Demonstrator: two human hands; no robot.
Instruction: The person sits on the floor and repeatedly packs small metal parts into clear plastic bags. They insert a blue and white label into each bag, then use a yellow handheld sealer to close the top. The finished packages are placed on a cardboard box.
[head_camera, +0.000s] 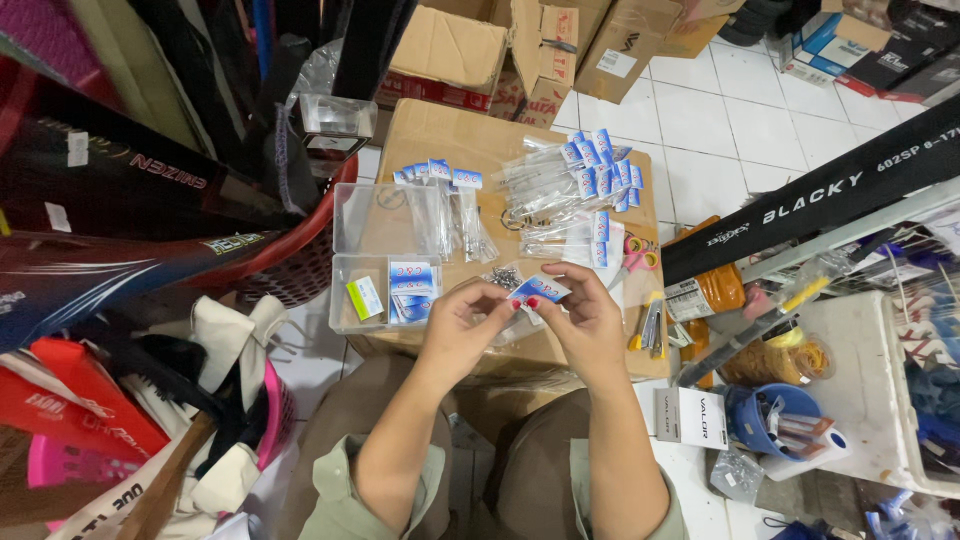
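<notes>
A small blue-and-white printed card label (538, 289) sits pinched between the fingertips of both hands, held just above the near edge of a brown cardboard box (440, 140) that serves as a work surface. The left hand (462, 325) grasps its left end; the right hand (585, 320) grasps the right end. Just beyond lies a small heap of metal hooks (505, 275). To the left stands a clear plastic compartment tray (365, 225) holding more labels; farther back lie packed clear bags with blue headers (575, 185).
</notes>
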